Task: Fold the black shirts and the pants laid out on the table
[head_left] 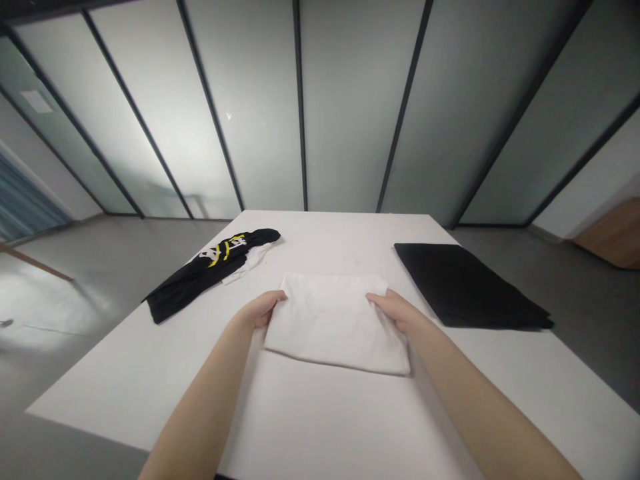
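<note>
Head cam view here, looking down the length of a white worktop. Dead center, around 12 o'clock from the person, sits a white folded cloth, maybe a T-shirt, though I can't tell for sure. It's a neat, flat rectangle lying square on the surface.

The left hand is at the cloth's far left corner and the right hand is at its far right corner. Both sets of fingers are close together and lie on the fabric. I can't tell if they're actually pinching it or just resting there.

My read is that this is the smoothing or squaring-up stage of a fold. Moving the cloth from here would take a firmer hold at those corners or fingers slid underneath.

Around 11 o'clock there's a rumpled black garment with yellow and white print, with a bit of white fabric poking out beside it. Around 1 o'clock lies a flat black folded piece. Behind it all are frosted glass partitions, with a gray floor around the worktop.
</note>
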A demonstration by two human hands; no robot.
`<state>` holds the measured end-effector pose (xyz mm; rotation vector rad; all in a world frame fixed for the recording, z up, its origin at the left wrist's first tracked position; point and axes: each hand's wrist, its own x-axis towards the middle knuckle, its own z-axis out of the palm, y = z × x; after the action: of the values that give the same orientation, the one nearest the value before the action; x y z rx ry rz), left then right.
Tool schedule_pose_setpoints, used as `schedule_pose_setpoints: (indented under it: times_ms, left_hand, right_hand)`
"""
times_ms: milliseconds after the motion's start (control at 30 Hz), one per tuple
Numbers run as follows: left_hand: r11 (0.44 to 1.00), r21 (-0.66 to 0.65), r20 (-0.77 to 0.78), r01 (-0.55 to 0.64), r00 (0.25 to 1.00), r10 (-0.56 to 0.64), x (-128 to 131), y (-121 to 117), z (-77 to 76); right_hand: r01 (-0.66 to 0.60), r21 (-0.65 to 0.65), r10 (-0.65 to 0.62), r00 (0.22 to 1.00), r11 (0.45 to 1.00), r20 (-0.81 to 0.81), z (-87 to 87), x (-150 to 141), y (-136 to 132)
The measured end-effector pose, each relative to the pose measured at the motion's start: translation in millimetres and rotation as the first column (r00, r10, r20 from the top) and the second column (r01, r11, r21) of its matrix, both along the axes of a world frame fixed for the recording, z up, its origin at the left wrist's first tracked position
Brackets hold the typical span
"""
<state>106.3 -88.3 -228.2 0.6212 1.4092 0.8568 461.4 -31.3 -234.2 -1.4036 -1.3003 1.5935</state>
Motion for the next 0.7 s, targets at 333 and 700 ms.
schedule_pose_setpoints:
  times_ms: [333,700]
  left_hand:
    - [0.977,0.202,0.054,-0.066,0.997,0.056,7,2,-2.6]
    - [0.875,0.380,0.256,-0.301,0.943,0.213,-38,-33,-21.3]
  right_hand:
    - [0.144,0.024,-0.136,0.969,0.989,-0.205,1.9,-7,3]
    - [-0.137,-0.143,0.086,0.945,0.980,-0.317,16.0,43,-17]
